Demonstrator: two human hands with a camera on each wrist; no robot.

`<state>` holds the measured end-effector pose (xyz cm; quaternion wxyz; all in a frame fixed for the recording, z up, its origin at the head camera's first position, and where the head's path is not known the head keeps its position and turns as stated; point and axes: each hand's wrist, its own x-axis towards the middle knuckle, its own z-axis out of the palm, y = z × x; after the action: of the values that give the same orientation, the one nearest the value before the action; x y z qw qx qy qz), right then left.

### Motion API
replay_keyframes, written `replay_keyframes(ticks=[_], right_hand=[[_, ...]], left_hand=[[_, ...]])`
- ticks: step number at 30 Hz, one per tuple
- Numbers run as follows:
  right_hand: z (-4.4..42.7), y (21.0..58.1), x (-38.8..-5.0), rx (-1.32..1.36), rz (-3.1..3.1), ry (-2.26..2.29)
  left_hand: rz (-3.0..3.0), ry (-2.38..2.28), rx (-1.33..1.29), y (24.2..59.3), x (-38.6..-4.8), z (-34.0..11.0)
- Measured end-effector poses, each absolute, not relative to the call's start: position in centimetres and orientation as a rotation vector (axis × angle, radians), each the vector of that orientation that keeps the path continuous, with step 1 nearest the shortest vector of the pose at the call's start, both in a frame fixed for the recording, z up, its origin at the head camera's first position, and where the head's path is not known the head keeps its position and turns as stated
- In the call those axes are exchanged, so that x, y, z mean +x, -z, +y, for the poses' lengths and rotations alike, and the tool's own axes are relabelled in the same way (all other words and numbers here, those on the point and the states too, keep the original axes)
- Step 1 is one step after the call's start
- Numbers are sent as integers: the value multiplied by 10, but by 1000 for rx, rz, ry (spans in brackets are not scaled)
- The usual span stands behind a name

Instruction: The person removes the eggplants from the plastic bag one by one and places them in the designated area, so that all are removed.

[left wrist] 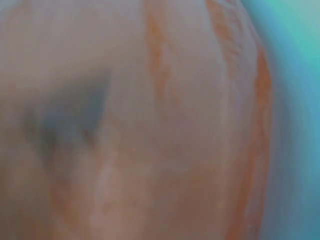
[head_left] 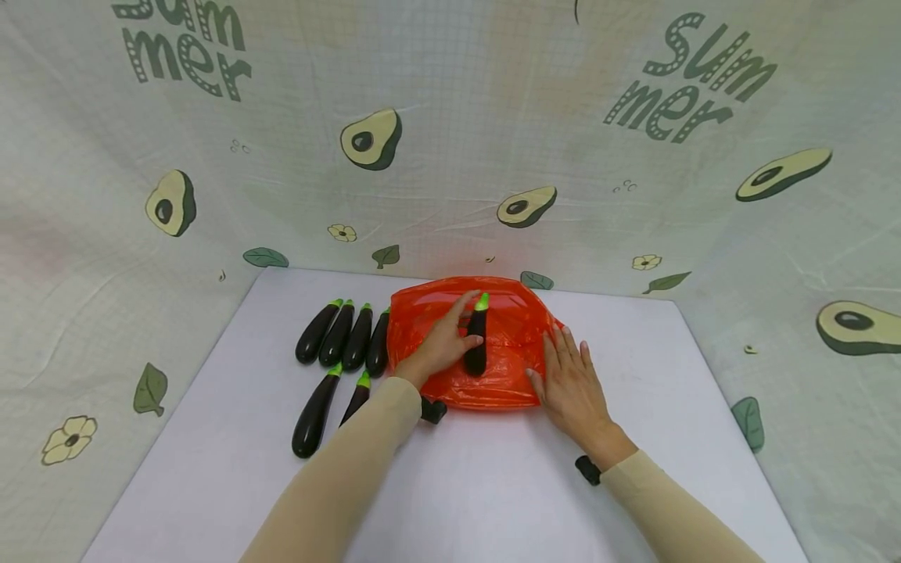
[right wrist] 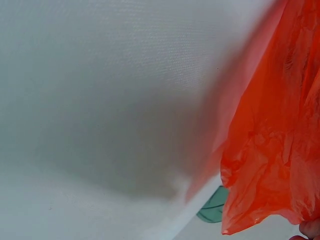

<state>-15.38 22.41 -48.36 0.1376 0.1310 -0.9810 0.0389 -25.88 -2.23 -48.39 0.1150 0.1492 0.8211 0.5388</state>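
Note:
My left hand (head_left: 443,340) reaches over a red plastic bag (head_left: 514,371) on the white table. It holds a dark eggplant (head_left: 477,356) with a bright green stem end. The thumb crosses the eggplant; the fingers lie along its left side, partly hidden. At the bag's right side rests my right hand (head_left: 572,383), fingers extended and touching the edge. The right wrist view shows the crumpled bag (right wrist: 280,150) and only fingertips at the lower right corner. The left wrist view is blurred, filled with a reddish, film-like surface.
Left of the bag, several eggplants (head_left: 336,335) lie side by side. Nearer me are another eggplant (head_left: 314,414) and one partly covered by the left sleeve (head_left: 357,395). Behind the table (head_left: 676,375) hangs a cloth (head_left: 450,188) printed with avocados and lettering.

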Motion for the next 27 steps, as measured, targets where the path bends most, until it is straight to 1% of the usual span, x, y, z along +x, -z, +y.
replay_keyframes(ticks=[6,18,27], right_hand=[[225,482,-154,365,-2872,-115],[233,482,-161,374,-2843,-60],[242,484,-167,328,-2867,-62]], left_hand=[[2399,-1582,342,481,-259,-25],[2496,-1545,310,479,-258,-31],[2555,-1525,301,475,-256,-34]])
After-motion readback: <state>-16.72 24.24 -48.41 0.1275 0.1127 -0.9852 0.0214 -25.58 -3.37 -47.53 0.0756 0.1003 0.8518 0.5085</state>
